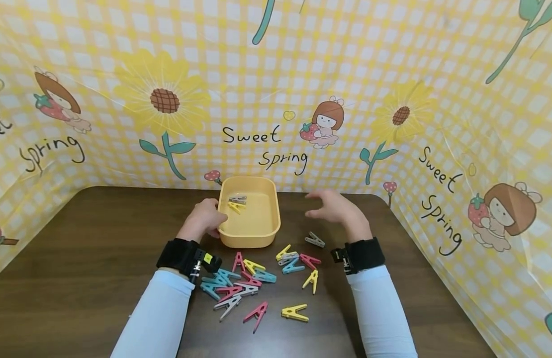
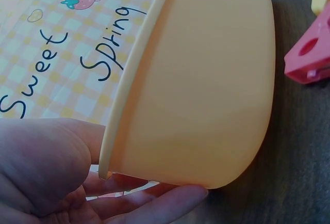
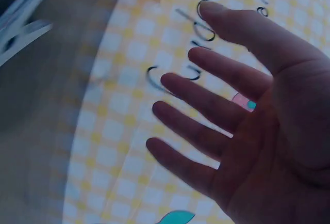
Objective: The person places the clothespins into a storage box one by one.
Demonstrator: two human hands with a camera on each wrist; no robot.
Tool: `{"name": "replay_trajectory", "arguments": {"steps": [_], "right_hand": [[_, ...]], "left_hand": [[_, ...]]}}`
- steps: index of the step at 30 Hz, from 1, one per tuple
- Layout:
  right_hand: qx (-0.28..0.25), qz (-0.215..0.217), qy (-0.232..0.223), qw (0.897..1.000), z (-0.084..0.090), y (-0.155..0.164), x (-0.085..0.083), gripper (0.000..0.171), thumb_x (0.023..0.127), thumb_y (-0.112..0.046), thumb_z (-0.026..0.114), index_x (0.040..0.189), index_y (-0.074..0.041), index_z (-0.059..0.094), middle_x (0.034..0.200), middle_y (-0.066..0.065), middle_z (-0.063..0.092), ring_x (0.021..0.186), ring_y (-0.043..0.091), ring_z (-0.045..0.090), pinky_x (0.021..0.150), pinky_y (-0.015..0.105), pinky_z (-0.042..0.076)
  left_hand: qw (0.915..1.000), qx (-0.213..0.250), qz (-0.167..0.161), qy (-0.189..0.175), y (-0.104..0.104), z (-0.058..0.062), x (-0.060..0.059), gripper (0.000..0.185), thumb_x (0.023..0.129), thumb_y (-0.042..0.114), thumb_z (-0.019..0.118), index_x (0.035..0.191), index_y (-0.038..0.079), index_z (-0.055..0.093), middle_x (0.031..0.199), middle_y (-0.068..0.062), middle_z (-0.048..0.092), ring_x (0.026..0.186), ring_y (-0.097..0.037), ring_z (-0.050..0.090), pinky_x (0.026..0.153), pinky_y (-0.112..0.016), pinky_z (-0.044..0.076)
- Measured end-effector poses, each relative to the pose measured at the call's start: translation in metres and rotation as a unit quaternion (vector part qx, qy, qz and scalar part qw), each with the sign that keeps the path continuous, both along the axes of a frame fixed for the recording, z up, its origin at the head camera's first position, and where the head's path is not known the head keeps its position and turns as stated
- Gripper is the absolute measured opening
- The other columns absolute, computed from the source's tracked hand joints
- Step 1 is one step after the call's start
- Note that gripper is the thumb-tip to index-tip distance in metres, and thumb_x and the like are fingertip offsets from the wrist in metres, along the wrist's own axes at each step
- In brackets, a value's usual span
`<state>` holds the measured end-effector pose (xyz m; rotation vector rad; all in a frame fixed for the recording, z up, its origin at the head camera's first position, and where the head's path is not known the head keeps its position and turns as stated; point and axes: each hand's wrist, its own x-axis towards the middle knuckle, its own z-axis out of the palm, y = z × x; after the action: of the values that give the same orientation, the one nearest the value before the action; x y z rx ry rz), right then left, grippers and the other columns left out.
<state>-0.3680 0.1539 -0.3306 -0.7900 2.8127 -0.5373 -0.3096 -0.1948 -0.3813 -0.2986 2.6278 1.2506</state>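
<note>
Left hand (image 1: pixel 207 218) grips the left rim of the yellow tub (image 1: pixel 268 226), which stands near the table's (image 1: pixel 79 258) far edge. Right hand (image 1: pixel 334 208) hovers beside it, fingers spread, empty. Clothespins (image 1: pixel 253 281) lie nearer the front edge.

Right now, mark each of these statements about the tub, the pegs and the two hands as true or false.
1. The left hand holds the yellow tub at its rim. True.
2. The right hand pinches a grey peg. False: its fingers are spread and hold nothing.
3. The tub is empty. False: a grey peg and a yellow peg lie inside it.
4. Most pegs lie loose on the brown table in front of the tub. True.
5. The tub lies upside down. False: it stands upright, open side up.
</note>
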Motion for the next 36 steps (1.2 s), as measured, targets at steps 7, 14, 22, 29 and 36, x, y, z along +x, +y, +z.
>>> {"name": "replay_trajectory", "arguments": {"steps": [7,14,22,29,36], "right_hand": [[0.058,-0.036,-0.044,0.997,-0.011,0.007,0.003,0.063,0.101,-0.03,0.074,0.157,-0.007,0.055,0.163,0.022,0.055,0.15,0.043,0.054,0.121,0.058,0.05],[0.118,-0.055,-0.078,0.988,-0.022,0.007,0.009,0.059,0.096,-0.029,0.079,0.148,-0.004,0.063,0.149,0.019,0.066,0.137,0.038,0.063,0.114,0.055,0.055],[0.137,-0.064,-0.084,0.985,-0.035,0.002,0.011,0.042,0.091,-0.028,0.085,0.125,-0.007,0.073,0.124,0.01,0.075,0.105,0.024,0.068,0.097,0.045,0.061],[0.136,-0.072,-0.092,0.984,-0.041,-0.005,0.009,0.027,0.09,-0.023,0.085,0.113,-0.009,0.077,0.109,0.006,0.076,0.093,0.02,0.066,0.084,0.036,0.059],[0.131,-0.071,-0.088,0.985,-0.044,-0.006,0.006,0.026,0.092,-0.025,0.084,0.112,-0.009,0.076,0.105,0.006,0.074,0.09,0.02,0.065,0.077,0.033,0.056]], "left_hand": [[1.0,0.001,0.007,-0.004,-0.005,-0.001,-0.002,0.052,0.108,0.013,0.055,0.154,-0.008,0.044,0.137,-0.032,0.062,0.094,-0.031,0.078,0.079,-0.04,0.071],[1.0,0.006,0.004,-0.004,-0.002,-0.004,-0.002,0.052,0.108,0.012,0.056,0.154,-0.009,0.044,0.137,-0.032,0.062,0.095,-0.031,0.077,0.077,-0.039,0.071],[1.0,0.0,0.002,-0.003,0.0,-0.005,0.0,0.05,0.107,0.011,0.056,0.151,-0.01,0.046,0.134,-0.031,0.063,0.088,-0.029,0.077,0.075,-0.038,0.07],[1.0,0.003,0.001,-0.002,0.0,-0.004,0.001,0.052,0.107,0.011,0.055,0.153,-0.01,0.044,0.133,-0.032,0.064,0.087,-0.028,0.078,0.076,-0.038,0.071],[1.0,0.001,-0.004,0.005,0.001,-0.003,0.0,0.05,0.107,0.011,0.055,0.151,-0.011,0.046,0.133,-0.032,0.064,0.087,-0.028,0.078,0.078,-0.04,0.071]]}}
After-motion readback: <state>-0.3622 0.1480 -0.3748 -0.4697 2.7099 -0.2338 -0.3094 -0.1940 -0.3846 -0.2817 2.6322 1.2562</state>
